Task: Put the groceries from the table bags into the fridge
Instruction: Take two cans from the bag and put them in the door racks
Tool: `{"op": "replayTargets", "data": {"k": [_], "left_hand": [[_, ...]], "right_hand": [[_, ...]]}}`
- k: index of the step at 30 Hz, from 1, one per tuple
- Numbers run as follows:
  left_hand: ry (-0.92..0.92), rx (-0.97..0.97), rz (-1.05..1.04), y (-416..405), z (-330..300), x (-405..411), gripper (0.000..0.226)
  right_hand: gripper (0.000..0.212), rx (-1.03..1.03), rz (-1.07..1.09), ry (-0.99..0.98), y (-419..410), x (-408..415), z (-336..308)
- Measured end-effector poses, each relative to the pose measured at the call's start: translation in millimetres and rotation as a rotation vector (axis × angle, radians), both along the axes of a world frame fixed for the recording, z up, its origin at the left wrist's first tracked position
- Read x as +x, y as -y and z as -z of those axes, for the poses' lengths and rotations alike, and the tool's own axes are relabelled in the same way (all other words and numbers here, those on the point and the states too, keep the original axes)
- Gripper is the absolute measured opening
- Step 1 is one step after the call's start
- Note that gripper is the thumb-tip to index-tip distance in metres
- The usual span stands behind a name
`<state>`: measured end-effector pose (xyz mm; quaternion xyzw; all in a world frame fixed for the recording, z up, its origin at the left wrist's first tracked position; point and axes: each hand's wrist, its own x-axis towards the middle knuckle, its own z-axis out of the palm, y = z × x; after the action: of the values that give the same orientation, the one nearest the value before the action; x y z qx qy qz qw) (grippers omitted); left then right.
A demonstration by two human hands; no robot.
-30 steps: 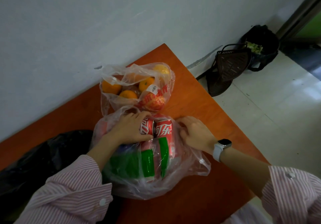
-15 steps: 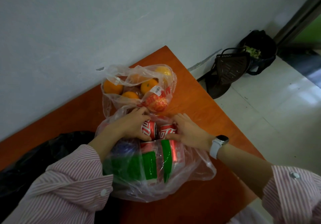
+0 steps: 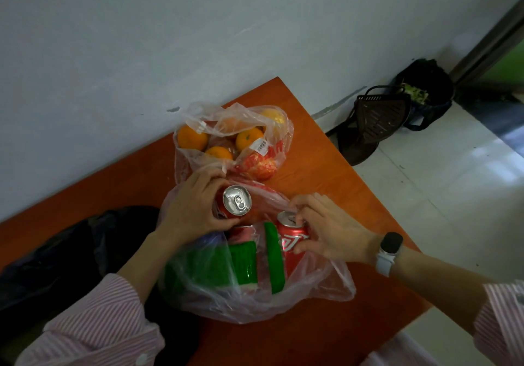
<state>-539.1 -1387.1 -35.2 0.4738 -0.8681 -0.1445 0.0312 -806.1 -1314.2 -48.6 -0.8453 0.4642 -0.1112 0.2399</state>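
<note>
Both cans have tipped upright since 0.5 s ago, silver tops now showing. Left hand grips 1 red can at the mouth of the clear bag; right hand grips another red can beside it. Green packs lie inside. Behind sits the bag of oranges on the orange table.

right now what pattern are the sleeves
Thin pink and white stripes on both sleeves, clearest in the head view.

Orange table against pale wall; white tiled floor beside.
</note>
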Motion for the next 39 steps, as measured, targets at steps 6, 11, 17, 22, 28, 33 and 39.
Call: {"op": "replayTargets", "data": {"k": [6,11,17,22,28,33,39], "left_hand": [[-0.06,0.126,-0.144,-14,-3,-9,0.076],[-0.048,0.137,-0.217,-12,-1,-6,0.081],[-0.337,0.121,-0.46,-21,-10,-9,0.075],[-0.631,0.165,-0.564,-31,-42,-26,0.075],[-1.156,0.171,-0.556,-55,-115,-74,0.047],[-1.211,0.17,-0.407,-88,-142,-128,0.05],[-1.068,0.302,-0.122,-182,-137,-241,0.048]], "right_hand": [[0.052,0.285,-0.108,-0.136,-1,-4,-13],[0.054,0.515,0.006,0.005,-10,3,-14],[0.053,0.446,0.141,0.26,-21,10,-28],[0.057,0.244,0.285,0.415,-13,-2,-69],[0.073,0.096,0.598,0.614,-24,-37,-121],[0.056,0.144,0.693,0.672,-81,-86,-161],[0.052,0.126,0.818,0.546,-232,-162,-160]]}}
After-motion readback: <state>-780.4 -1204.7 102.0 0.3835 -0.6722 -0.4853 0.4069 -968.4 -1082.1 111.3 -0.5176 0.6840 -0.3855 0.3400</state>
